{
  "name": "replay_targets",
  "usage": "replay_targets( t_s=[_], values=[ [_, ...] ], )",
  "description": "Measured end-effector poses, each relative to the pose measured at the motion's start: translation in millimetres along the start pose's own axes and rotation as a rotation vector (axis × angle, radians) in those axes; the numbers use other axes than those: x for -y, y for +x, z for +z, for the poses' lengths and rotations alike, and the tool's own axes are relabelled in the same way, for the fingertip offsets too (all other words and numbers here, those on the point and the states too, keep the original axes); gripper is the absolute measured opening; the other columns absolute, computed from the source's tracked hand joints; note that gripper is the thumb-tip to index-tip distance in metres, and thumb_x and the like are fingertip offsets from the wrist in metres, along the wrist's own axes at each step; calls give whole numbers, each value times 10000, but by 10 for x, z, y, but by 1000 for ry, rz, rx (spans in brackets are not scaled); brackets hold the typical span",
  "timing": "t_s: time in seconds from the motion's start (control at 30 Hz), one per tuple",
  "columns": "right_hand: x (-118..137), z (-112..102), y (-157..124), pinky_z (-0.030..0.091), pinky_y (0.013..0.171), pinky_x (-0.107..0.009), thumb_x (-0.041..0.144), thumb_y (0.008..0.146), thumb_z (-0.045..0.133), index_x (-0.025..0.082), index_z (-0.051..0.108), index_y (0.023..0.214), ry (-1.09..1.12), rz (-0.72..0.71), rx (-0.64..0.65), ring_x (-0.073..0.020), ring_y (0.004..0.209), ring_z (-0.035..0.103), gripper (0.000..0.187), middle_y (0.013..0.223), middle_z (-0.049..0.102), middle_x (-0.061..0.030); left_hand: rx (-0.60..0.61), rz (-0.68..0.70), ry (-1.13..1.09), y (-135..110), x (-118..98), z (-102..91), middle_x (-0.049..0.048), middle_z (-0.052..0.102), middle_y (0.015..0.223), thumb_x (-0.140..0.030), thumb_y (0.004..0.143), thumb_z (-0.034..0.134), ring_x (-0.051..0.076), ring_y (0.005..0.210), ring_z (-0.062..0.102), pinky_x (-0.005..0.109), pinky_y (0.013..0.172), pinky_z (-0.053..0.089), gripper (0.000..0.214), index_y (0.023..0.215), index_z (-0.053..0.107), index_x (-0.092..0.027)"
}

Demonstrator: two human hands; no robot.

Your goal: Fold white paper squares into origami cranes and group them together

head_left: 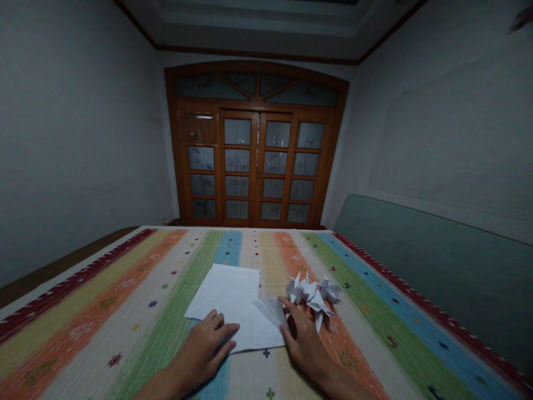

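Observation:
A sheet of white paper [227,300] lies on a striped woven cover [125,333], with a folded flap [270,312] at its right corner. My left hand [204,347] rests flat on the sheet's lower edge, fingers spread and holding nothing. My right hand [303,344] is at the flap, with thumb and forefinger on either side of it. Just beyond those fingers sits a small cluster of white origami cranes [312,294], close to the hand but apparently not held. The paper's lower edge is partly hidden by my hands.
The multicoloured cover with a red border spreads across a bed or low platform. A grey-green padded board [433,272] runs along its right side. A wooden door with frosted glass panes [254,161] stands beyond the far end, between plain walls.

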State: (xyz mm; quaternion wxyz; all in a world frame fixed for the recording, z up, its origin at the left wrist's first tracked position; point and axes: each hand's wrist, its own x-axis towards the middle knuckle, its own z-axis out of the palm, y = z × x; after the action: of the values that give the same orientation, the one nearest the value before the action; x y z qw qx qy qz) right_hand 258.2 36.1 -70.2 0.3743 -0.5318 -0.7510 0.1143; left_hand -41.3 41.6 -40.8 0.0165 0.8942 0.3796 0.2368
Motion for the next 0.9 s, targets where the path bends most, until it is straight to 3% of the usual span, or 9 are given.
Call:
replay_targets(
  t_s=[0.1,0.23,0.47,0.6,0.9],
  values=[
    [10,-13,-17,427,1177,-505,149,896,475,155,485,1503,-12,-21,90,-312,1410,513,607,1515,563,-151,19,26,-6,11,-2,-10,89,685,1159,-177,980,579,282,1063,627,429,909,569,303,1250,682,-271],
    [44,-42,-21,435,1172,-506,101,903,452,145,415,1558,39,-99,142,-300,1401,533,658,1534,540,-173,18,100,-17,6,61,43,54,656,1384,-145,994,565,300,1275,542,484,1056,523,391,1341,642,-308],
    [156,-123,-45,490,1127,-482,199,990,491,196,614,1413,18,-245,263,-296,1295,625,441,1400,666,-152,10,129,-5,-22,112,87,17,636,1462,-224,1050,526,301,1368,520,515,1110,505,443,1472,550,-358],
    [251,-214,-46,402,1195,-523,322,1011,556,193,603,1440,-60,-221,388,-327,1430,495,451,1513,570,-148,22,123,-26,-36,113,80,10,608,1495,-210,1047,537,296,1405,503,521,1132,488,498,1514,492,-375],
    [376,-381,6,227,1267,-525,497,1028,548,249,314,1610,-40,-208,641,-321,1563,218,676,1679,249,-100,146,132,-29,-33,89,31,-2,441,1626,-278,1061,548,305,1520,349,549,1182,425,616,1610,287,-375]
  ],
)
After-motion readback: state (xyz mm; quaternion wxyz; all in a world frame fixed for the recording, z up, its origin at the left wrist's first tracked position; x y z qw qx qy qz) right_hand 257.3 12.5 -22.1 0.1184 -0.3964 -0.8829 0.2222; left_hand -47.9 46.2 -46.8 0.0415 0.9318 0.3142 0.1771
